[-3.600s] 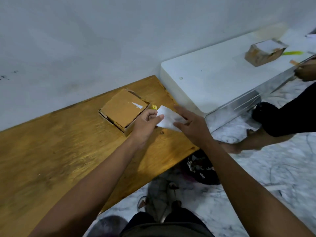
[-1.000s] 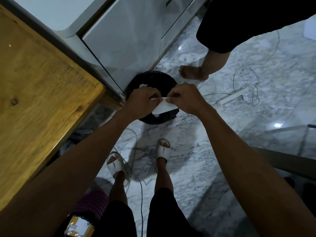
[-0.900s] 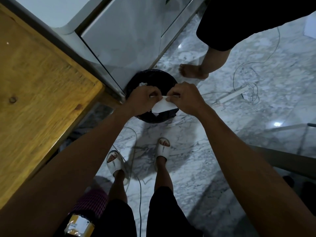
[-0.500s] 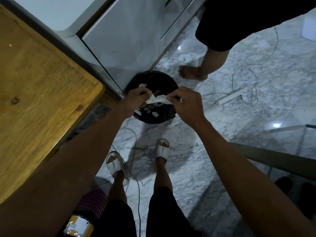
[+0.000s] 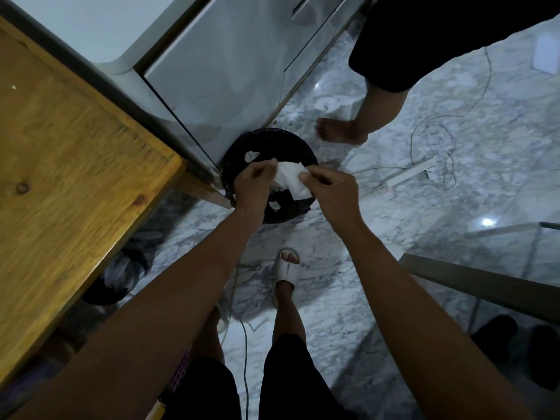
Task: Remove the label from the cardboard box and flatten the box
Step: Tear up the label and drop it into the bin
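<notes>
White paper, the peeled label [image 5: 290, 179], is stretched between both hands directly above the black bin [image 5: 269, 177] on the marble floor [image 5: 378, 298]. The left hand [image 5: 253, 184] pinches its near-left edge with curled fingers; the right hand [image 5: 331, 189] pinches the opposite edge, thumb and forefinger tight on the paper. White scraps already lie inside the bin. The step in hand looks like disposal of the label, possibly by tearing it, so the removal half of the task seems nearly finished. The cardboard box is not in view; flattening it is not yet done. The next move likely calls for letting the paper drop inside the bin's rim, then turning back to the wooden tabletop [image 5: 69, 165], whose corner juts out just left of the bin. Room is tight: a white cabinet [image 5: 218, 71] stands behind the bin, another person's bare foot [image 5: 336, 130] is just beyond it to the right, and cables [image 5: 433, 153] trail across the floor farther right.
</notes>
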